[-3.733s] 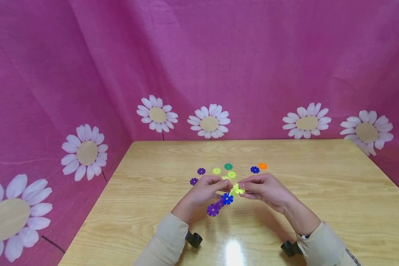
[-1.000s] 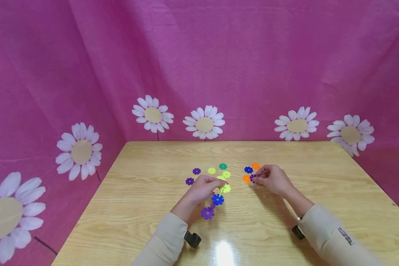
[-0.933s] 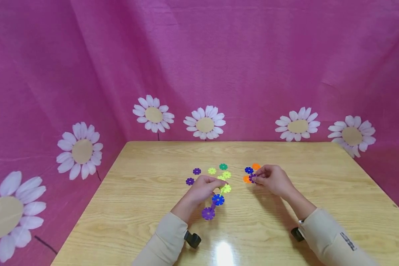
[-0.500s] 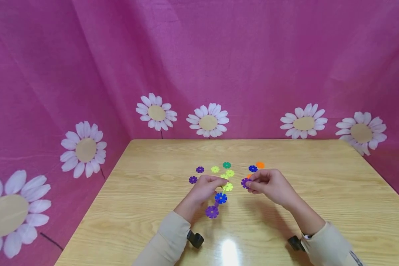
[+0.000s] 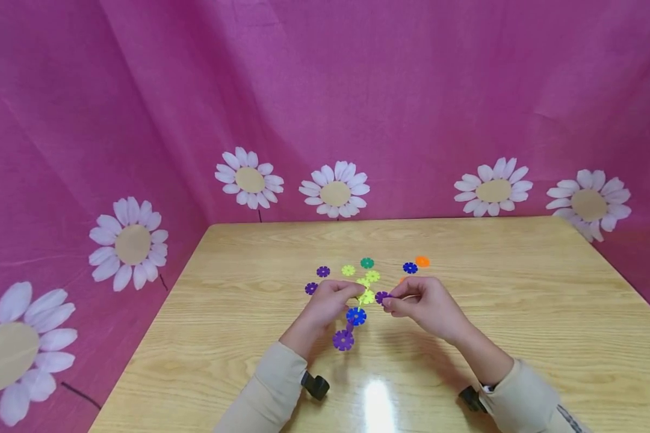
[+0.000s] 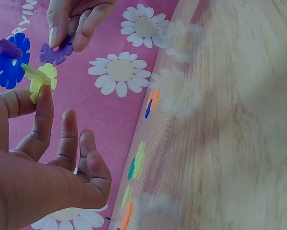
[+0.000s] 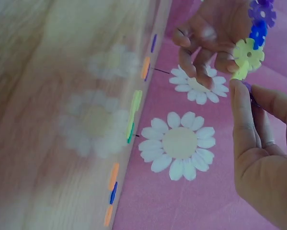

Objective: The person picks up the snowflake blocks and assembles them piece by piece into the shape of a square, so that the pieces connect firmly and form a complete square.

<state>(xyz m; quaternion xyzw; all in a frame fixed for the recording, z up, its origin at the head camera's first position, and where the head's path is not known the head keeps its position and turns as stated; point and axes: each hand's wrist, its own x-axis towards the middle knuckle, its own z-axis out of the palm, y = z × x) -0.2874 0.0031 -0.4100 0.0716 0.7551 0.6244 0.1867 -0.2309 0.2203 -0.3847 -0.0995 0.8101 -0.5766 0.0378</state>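
Disc chain [image 5: 356, 316] in the left hand [image 5: 323, 304], single purple disc [image 5: 381, 297] in the right hand [image 5: 430, 305]

chain's purple end [image 5: 343, 340] is the nearest bit; left hand's on the chain's left, thumb and finger clamped on its yellow end [image 5: 367, 297]; right hand's to the chain's right, pinching that purple disc close by the yellow end, can't tell if they touch; past the chain on the table [image 5: 206, 313] there's a green disc [image 5: 367, 263]; beyond it to the right, an orange disc [image 5: 422, 261]; daisy backdrop [image 5: 411, 108] behind

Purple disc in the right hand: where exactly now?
Head view: the purple disc is right of centre, pinched by the right hand, just right of the yellow disc that the left hand pinches.
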